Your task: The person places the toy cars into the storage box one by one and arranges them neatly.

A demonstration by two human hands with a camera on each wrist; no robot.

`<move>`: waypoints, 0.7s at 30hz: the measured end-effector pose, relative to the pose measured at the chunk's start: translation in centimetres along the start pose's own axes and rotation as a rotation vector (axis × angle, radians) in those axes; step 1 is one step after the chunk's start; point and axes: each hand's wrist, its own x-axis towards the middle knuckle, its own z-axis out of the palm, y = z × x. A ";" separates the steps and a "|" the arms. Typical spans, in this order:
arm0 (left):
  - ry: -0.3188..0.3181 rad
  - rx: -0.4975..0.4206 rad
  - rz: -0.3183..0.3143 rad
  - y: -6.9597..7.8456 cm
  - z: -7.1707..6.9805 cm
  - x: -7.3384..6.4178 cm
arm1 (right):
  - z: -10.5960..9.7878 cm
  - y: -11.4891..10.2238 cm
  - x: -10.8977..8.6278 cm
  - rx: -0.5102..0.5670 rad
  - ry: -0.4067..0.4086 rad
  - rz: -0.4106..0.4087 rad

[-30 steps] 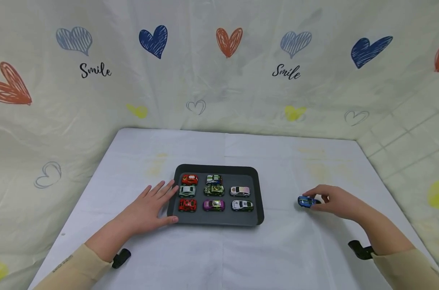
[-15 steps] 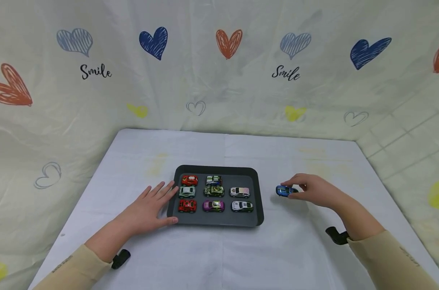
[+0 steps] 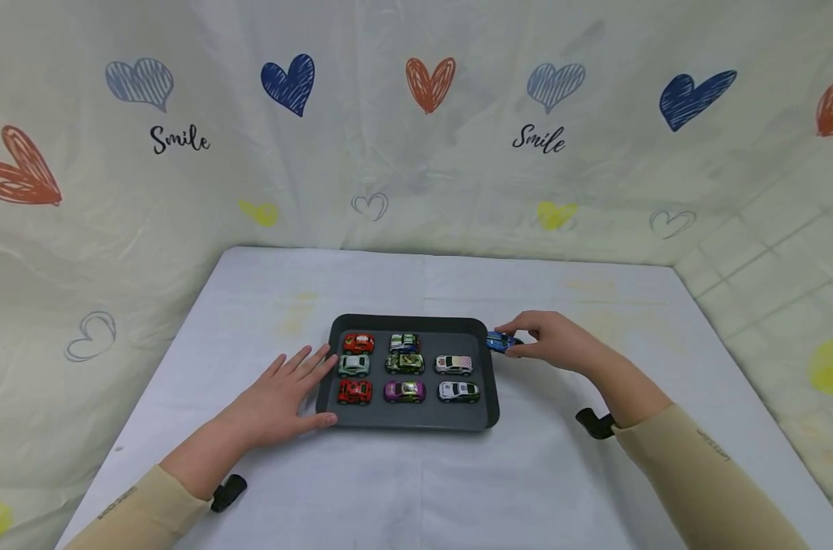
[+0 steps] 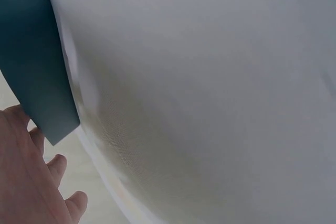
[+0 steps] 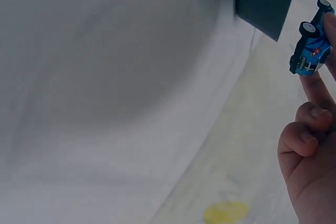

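Observation:
A blue toy car (image 3: 500, 341) is pinched between the thumb and fingers of my right hand (image 3: 557, 344), right at the upper right rim of a dark grey tray (image 3: 416, 417). In the right wrist view the toy car (image 5: 313, 51) shows its wheels and printed side, with the other fingers curled below. My left hand (image 3: 279, 405) lies with fingers spread, its fingertips on the tray's left rim. Several toy cars stand in rows in the tray, among them a purple car (image 3: 404, 392), a red car (image 3: 354, 393) and a pink-and-white car (image 3: 454, 365).
The tray sits on a table covered with a white cloth (image 3: 416, 489). A pale curtain (image 3: 458, 168) printed with hearts hangs behind and at the sides. In the tray's upper right, beside the green-and-white car (image 3: 404, 343), bare tray floor shows.
My right hand has carried the blue toy car leftward and away from me across the cloth, up to the tray's right rim. My left hand has stayed in place.

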 end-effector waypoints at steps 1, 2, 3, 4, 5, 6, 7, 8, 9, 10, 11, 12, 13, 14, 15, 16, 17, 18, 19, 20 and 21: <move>0.002 0.002 0.001 0.0 0.0 0.0 | 0.1 -0.2 0.3 -0.002 0.001 -0.014; 0.001 0.004 0.001 0.0 0.0 0.0 | 0.2 -0.4 0.6 -0.004 0.000 -0.027; 0.000 0.005 0.001 0.0 0.0 0.1 | 0.2 -0.6 0.8 -0.004 -0.005 -0.039; -0.001 0.007 0.001 0.0 0.1 0.1 | 0.3 -0.9 1.1 -0.006 -0.011 -0.050; -0.003 0.008 0.000 0.0 0.1 0.1 | 0.4 -1.1 1.4 -0.011 -0.019 -0.061; -0.005 0.008 -0.001 0.0 0.1 0.1 | 0.4 -1.5 1.7 -0.016 -0.026 -0.067; -0.006 0.007 -0.002 0.0 0.0 0.1 | 0.4 -1.8 1.9 -0.021 -0.035 -0.072; -0.008 0.008 -0.004 0.1 0.0 0.1 | 0.5 -2.2 2.2 -0.023 -0.043 -0.073; -0.010 0.008 -0.006 0.1 0.0 0.0 | 0.5 -2.5 2.5 -0.024 -0.050 -0.076; -0.006 0.010 -0.006 0.0 0.1 0.0 | 0.5 -2.8 2.8 -0.027 -0.055 -0.079; -0.003 0.008 -0.006 0.0 0.1 0.0 | 0.6 -3.1 3.1 -0.031 -0.060 -0.081; 0.003 0.006 -0.004 0.0 0.1 -0.1 | 0.7 -3.3 3.4 -0.031 -0.065 -0.080; 0.010 0.004 -0.001 -0.1 0.2 -0.1 | 0.8 -3.5 3.7 -0.035 -0.070 -0.083; 0.017 0.002 0.002 -0.1 0.2 -0.1 | 0.8 -3.6 4.0 -0.036 -0.074 -0.087; 0.024 -0.001 0.006 -0.1 0.3 -0.1 | 0.9 -3.8 4.2 -0.039 -0.078 -0.093; 0.032 -0.004 0.013 -0.1 0.3 -0.1 | 1.0 -4.0 4.4 -0.042 -0.083 -0.094; 0.033 -0.005 0.017 -0.1 0.3 -0.1 | 1.0 -4.1 4.6 -0.047 -0.088 -0.097; 0.035 -0.005 0.020 -0.1 0.3 -0.1 | 1.0 -4.3 4.7 -0.050 -0.091 -0.096; 0.034 0.000 0.020 -0.1 0.3 -0.1 | 1.0 -4.4 4.9 -0.058 -0.094 -0.097; 0.033 0.000 0.022 0.0 0.2 -0.1 | 1.1 -4.5 5.0 -0.063 -0.095 -0.093; 0.032 0.004 0.021 0.0 0.2 0.0 | 1.1 -4.6 5.2 -0.069 -0.098 -0.092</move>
